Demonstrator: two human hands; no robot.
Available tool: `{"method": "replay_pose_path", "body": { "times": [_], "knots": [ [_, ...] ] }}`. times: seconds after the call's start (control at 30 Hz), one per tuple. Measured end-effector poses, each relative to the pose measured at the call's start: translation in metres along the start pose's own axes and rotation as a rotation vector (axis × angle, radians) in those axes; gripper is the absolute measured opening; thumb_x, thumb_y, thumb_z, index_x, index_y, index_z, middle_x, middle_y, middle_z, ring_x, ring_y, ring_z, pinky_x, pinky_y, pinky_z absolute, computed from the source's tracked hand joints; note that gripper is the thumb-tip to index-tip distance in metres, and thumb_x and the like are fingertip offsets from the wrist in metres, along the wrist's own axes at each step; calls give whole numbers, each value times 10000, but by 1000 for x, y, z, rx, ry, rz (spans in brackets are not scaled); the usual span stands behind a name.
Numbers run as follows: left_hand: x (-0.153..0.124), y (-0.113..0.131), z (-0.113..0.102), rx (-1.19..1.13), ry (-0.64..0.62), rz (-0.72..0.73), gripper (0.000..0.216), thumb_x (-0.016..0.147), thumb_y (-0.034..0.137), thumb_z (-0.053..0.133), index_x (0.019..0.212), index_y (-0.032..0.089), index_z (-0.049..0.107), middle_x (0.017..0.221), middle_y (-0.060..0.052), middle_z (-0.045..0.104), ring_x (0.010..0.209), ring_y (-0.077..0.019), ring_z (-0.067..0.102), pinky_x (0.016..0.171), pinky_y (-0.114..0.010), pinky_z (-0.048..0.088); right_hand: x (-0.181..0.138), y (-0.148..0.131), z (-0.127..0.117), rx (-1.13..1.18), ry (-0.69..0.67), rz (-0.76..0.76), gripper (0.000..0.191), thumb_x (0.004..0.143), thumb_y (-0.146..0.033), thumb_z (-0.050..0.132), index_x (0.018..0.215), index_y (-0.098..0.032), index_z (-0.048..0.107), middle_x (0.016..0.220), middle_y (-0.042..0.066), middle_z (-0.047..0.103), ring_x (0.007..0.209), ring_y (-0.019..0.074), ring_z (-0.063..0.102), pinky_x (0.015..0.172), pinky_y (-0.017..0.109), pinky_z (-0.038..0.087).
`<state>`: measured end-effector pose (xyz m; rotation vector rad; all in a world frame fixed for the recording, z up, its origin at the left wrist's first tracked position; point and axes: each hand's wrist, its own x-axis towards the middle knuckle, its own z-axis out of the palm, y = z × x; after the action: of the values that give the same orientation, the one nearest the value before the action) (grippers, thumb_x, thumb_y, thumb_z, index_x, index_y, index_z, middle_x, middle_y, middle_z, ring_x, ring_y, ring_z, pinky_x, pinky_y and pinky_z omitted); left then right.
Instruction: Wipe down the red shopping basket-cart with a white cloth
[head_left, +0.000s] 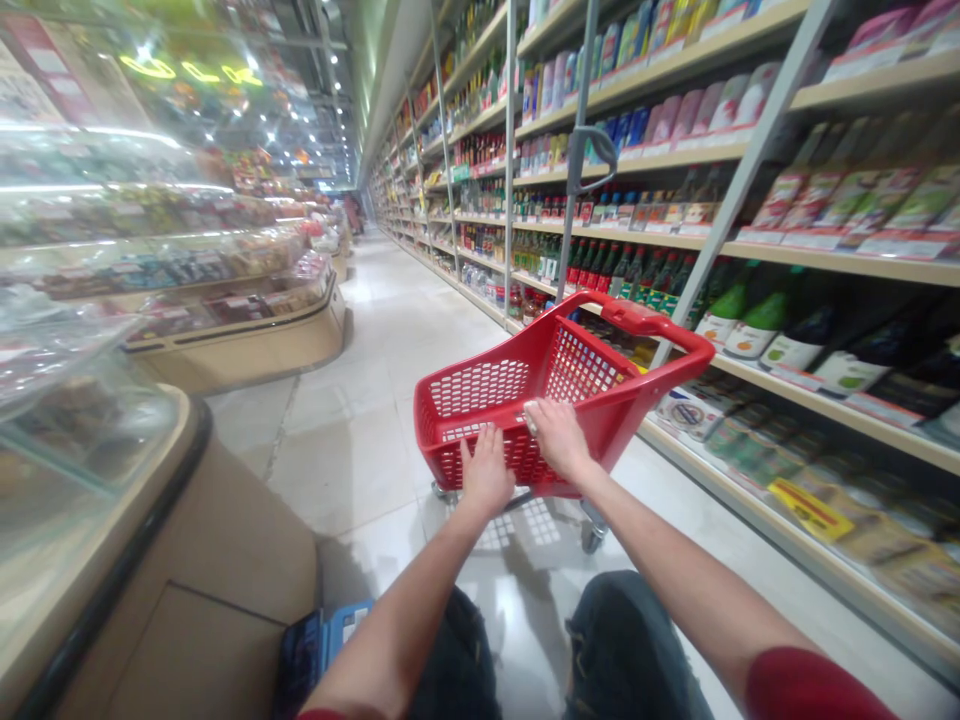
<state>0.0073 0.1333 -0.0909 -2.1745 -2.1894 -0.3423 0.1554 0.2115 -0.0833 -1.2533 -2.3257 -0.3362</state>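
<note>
A red plastic shopping cart (480,392) with perforated walls stands in front of me, turned sideways, its handle to the right. No goods show in the part of its basket that I can see. My left hand (489,472) lies against the near side wall, fingers stretched toward the rim. Slightly higher and to the right, my right hand (559,437) is closed over the same rim. A small whitish patch shows at its fingertips, too blurred to name.
Shelves of bottles and cans (637,265) run along the right, close to the cart's handle. Rounded display counters (240,350) line the left. A pale tiled aisle (367,300) leads away between them. A blue object (341,630) sits low by my left forearm.
</note>
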Motion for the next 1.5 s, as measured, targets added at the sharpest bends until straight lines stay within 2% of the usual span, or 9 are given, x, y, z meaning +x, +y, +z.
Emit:
{"method": "replay_pose_path", "body": {
  "times": [0.13,0.23,0.37,0.5,0.73,0.8,1.0,1.27,1.5],
  "knots": [
    [-3,-19,0,35,1,-115,677,737,251,453,1371,96,269,1454,-130,277,1356,-247,192,1095,-508,142,-1,20,-8,-6,15,77,379,835,-131,364,1178,-147,523,1212,131,533,1114,252,424,950,397,263],
    [-5,-23,3,43,5,-119,694,723,241,454,1372,89,265,1451,-137,280,1359,-251,179,1093,-511,139,-1,33,-11,-27,54,127,364,832,-142,384,1166,-137,528,1191,138,535,1107,263,416,945,402,264],
    [-6,-11,6,14,13,-109,693,733,254,442,1373,65,257,1458,-138,259,1359,-247,178,1097,-507,134,1,8,-1,25,2,64,348,844,-146,382,1161,-152,527,1188,128,536,1079,245,432,929,380,279],
    [-8,-9,4,12,-8,-22,654,753,240,432,1372,102,271,1454,-116,281,1358,-234,189,1104,-498,117,1,-24,11,92,-40,-11,356,865,-147,354,1186,-163,506,1200,124,530,1067,221,441,933,365,276],
    [-15,-35,7,20,-37,-127,676,730,198,442,1373,93,259,1458,-137,262,1355,-249,197,1093,-519,136,-5,11,7,82,18,95,376,810,-105,388,1155,-150,529,1183,135,531,1079,238,430,928,382,289],
    [-17,-33,10,24,-43,-123,687,732,203,447,1378,88,245,1460,-140,257,1357,-251,187,1096,-513,137,-7,9,10,86,20,84,390,804,-105,391,1167,-150,524,1183,138,535,1081,243,435,928,389,294],
    [-19,-22,13,8,-51,-26,675,738,207,441,1376,95,252,1453,-121,281,1354,-231,200,1104,-504,116,-14,-29,27,118,-20,-21,421,827,-109,363,1227,-135,491,1263,140,501,1187,242,383,984,393,268],
    [-17,-27,12,0,-73,9,646,743,209,429,1361,90,285,1449,-112,292,1353,-231,204,1096,-544,104,-17,5,19,114,22,143,420,794,-93,393,1195,-132,513,1233,144,513,1142,252,420,969,421,301],
    [-18,-18,15,-26,-72,37,655,735,192,428,1365,97,279,1457,-111,271,1357,-226,192,1101,-531,93,-28,-41,33,168,22,-25,426,801,-74,383,1196,-136,532,1276,135,500,1209,245,386,1012,413,284]
  ]
}}
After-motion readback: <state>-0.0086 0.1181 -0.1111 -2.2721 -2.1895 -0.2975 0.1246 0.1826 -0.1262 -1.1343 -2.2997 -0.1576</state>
